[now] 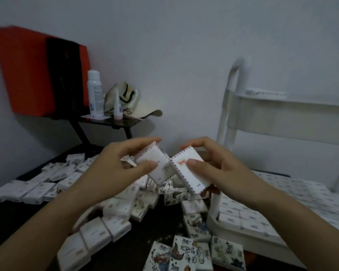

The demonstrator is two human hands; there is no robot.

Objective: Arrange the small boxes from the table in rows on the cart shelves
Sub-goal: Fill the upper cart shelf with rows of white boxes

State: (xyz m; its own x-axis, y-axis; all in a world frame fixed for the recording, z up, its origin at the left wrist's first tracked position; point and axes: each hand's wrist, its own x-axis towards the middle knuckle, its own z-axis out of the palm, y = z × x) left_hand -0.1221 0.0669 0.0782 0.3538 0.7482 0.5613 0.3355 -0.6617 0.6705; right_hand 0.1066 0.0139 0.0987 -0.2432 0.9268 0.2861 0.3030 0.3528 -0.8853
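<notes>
2 white boxes [172,171], red-dotted edges

many small boxes [114,208] lie on the table [12,212]. the cart [233,118] stands to the right, with boxes in rows on its shelf [294,194].

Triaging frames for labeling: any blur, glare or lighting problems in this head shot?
Head view: dim, flat light, no glare; left hand, right hand and the held boxes are motion-soft; the white cart post is smeared; illustrated boxes at the bottom edge read sharpest.
</notes>
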